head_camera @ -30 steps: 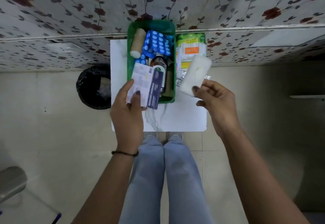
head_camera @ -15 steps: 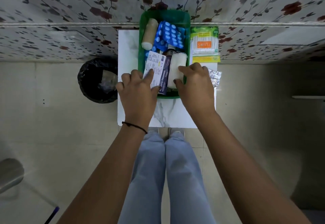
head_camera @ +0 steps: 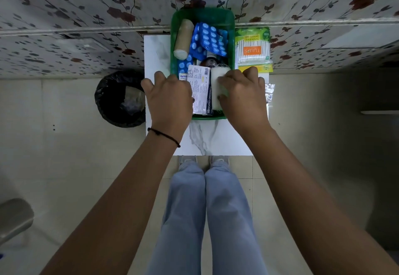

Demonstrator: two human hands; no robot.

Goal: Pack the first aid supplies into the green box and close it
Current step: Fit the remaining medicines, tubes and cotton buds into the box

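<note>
Green box: the open green box sits at the far edge of the small white surface, against the floral wall, with no lid on it and none in view.

What changed: a second ago the white gauze roll was held up in the air to the right of the box, and the medicated dressings packet was lifted over its near end. Both now lie inside, side by side at the near end, the packet left of the roll.

Left hand: the left hand lies over the box's near-left corner, fingers curled and spread, its thumb side against the packet; it presses more than it grips.

Right hand: the right hand covers the near-right corner, fingertips on the gauze roll, seating it rather than carrying it.

Already packed: a tan bandage roll at the far left, blue pill strips in the middle and a dark bottle beneath them.

Still outside: the cotton swab pack lies just right of the box, and a foil strip pokes out beyond the right hand.

Meaning for the task: packing appears largely done, with those two items and the closing left.
</note>
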